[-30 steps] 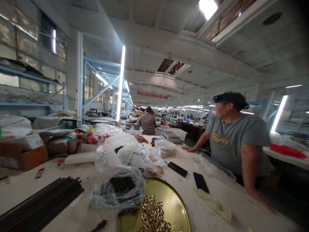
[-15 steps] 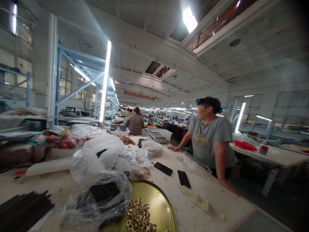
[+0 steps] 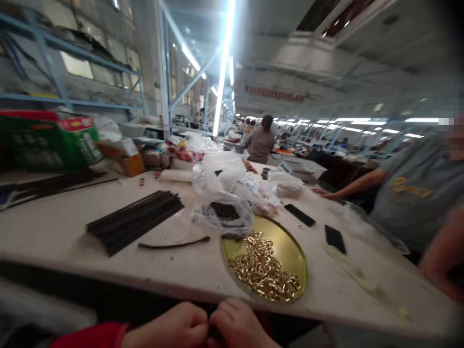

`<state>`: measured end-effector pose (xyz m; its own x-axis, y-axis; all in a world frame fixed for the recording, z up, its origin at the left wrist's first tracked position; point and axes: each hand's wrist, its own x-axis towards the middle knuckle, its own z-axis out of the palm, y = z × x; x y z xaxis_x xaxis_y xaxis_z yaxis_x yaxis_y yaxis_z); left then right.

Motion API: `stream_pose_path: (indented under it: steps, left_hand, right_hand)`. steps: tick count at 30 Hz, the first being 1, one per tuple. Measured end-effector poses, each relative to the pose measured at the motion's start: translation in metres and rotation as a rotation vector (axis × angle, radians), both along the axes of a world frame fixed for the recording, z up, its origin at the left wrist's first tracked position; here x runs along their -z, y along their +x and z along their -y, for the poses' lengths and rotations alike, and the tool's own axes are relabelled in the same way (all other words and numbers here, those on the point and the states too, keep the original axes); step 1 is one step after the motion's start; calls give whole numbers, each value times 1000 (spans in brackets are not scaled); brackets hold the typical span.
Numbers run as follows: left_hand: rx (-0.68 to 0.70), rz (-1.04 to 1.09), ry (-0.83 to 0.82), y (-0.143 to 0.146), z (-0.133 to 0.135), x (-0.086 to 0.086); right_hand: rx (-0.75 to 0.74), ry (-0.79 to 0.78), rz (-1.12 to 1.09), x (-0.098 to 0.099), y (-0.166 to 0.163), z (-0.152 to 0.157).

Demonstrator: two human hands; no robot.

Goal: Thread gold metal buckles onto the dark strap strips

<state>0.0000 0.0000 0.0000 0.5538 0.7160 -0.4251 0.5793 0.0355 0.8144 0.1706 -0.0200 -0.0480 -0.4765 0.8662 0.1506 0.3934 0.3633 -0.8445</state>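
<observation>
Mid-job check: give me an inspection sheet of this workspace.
Surface: pale table, a few specks.
Job's things: gold-coloured metal pieces heaped on a round tray; dark strips laid together; one loose strip.
Clutter: plastic bags, two phone-like slabs.
Hands: left hand and right hand curled, close together by the near edge; anything held is unclear.
Cables: nothing seen.
Surroundings: grey-shirted co-worker at right; blue rack at back left.
</observation>
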Motion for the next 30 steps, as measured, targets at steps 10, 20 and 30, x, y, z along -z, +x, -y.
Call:
stream_pose_path:
  steps: [10, 20, 30]
  left_hand:
    - [123, 12, 278, -20, -25, -17]
    - [54, 176, 16, -20, -42, 17]
    - [55, 75, 158, -14, -43, 22]
  right_hand:
    - [168, -722, -792, -12, -5, -12]
    - [317, -712, -777, -7, -14, -27]
    - [324, -931, -902, 6, -19, -39]
